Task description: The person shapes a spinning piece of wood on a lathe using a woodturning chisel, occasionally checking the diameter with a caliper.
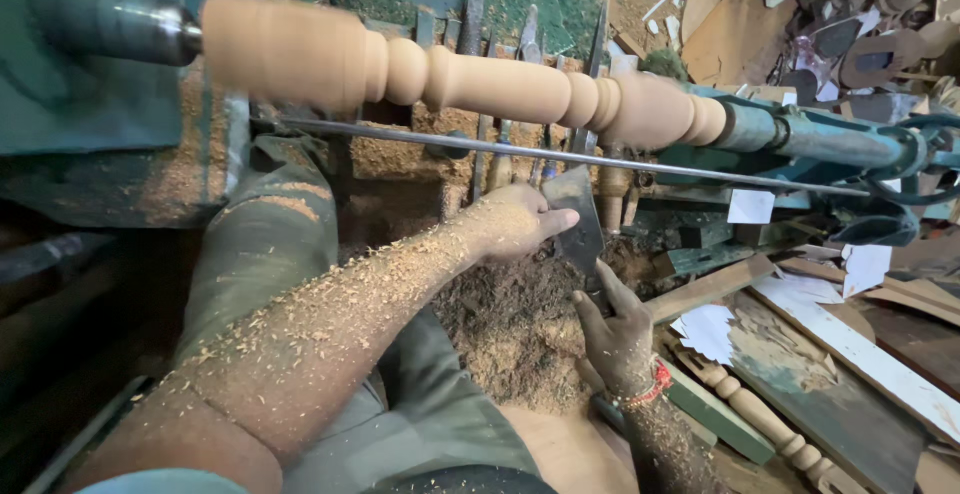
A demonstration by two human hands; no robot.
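A flat metal chisel was held between the two hands. The right hand was nearest. Its fingers were closed around the low end of the chisel. A red band was seen on that wrist. A little farther off, the left hand was laid on the side of the blade, and its thumb was pressed flat against the metal. That arm was covered in small wood chips.

The chisel was pointed up and away from the fingers, so its long line ran from the right hand toward the turned wooden post. The post lay straight across, just above and past the tip of the blade. It could not be told if the tip was touching the wood. A thin steel rod was stretched between the fingers and the post. A heap of sawdust lay under the hands. A finished post was left to the right of the fingers.
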